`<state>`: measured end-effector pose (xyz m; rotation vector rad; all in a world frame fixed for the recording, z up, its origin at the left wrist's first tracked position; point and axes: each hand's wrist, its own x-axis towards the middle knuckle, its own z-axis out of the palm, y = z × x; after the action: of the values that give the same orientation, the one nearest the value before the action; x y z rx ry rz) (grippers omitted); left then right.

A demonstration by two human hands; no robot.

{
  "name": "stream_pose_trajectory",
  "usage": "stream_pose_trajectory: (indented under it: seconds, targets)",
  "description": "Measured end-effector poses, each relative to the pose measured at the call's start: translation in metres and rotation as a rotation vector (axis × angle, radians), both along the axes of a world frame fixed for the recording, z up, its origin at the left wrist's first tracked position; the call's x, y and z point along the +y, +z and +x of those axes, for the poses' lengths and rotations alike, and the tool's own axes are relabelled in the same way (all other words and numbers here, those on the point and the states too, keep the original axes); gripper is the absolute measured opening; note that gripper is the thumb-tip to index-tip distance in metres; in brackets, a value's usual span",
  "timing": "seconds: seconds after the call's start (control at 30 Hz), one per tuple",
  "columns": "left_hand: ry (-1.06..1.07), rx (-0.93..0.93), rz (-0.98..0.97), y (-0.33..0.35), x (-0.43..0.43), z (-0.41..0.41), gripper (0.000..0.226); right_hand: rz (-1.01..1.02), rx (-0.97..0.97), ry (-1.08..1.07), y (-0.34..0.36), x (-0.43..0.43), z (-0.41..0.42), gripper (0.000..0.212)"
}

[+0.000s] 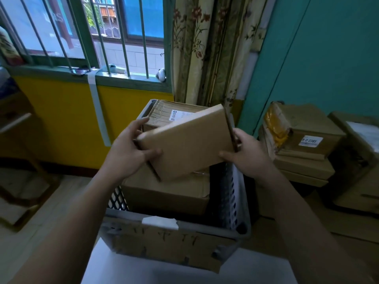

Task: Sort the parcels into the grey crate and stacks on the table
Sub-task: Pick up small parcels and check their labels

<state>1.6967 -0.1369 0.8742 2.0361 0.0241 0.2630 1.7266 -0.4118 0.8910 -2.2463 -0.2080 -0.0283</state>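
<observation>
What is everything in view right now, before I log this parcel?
flat box: one, brown, held tilted above the crate
crate: one, grey, below the window
large box: one, brown, in the crate, near end
labelled box: one, brown with a white label, in the crate, far end
stacked boxes: several, brown, one with yellow tape, right of the crate
white tape: one piece, on the crate's near rim
window bars: several, green, behind the crate
curtain: one, floral cream, right of the window
left hand: grip on the flat box's left edge
right hand: grip on its right edge
</observation>
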Motion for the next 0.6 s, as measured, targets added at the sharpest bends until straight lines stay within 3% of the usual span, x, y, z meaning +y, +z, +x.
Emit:
stream_pose_trajectory:
  seconds: [0.1, 0.2, 0.3, 0.4, 0.5, 0.6]
  targets:
    - [-0.24, 0.109, 0.152, 0.003, -0.007, -0.005, 0.062, -0.038, -0.138, -0.015, 0.014, -0.001, 0.006, 0.058]
    - [-0.402, 0.24, 0.137, 0.002, -0.033, -0.011, 0.057, 0.051, -0.197, 0.033, 0.034, 0.003, 0.008, 0.043]
    - [-0.253, 0.137, 0.236, -0.003, -0.061, -0.013, 0.053, 0.182, -0.158, 0.008, 0.046, 0.009, 0.005, 0.045]
    - [-0.155, -0.018, 0.342, -0.005, -0.084, -0.019, 0.043, 0.176, -0.102, -0.046, 0.046, 0.012, 0.005, 0.076]
    - [-0.256, -0.019, 0.326, -0.011, -0.095, -0.019, 0.054, 0.08, -0.135, -0.048, 0.048, 0.009, 0.006, 0.072]
    - [-0.479, 0.158, 0.163, -0.008, -0.088, -0.013, 0.072, -0.075, -0.162, 0.072, 0.057, 0.001, 0.003, 0.068]
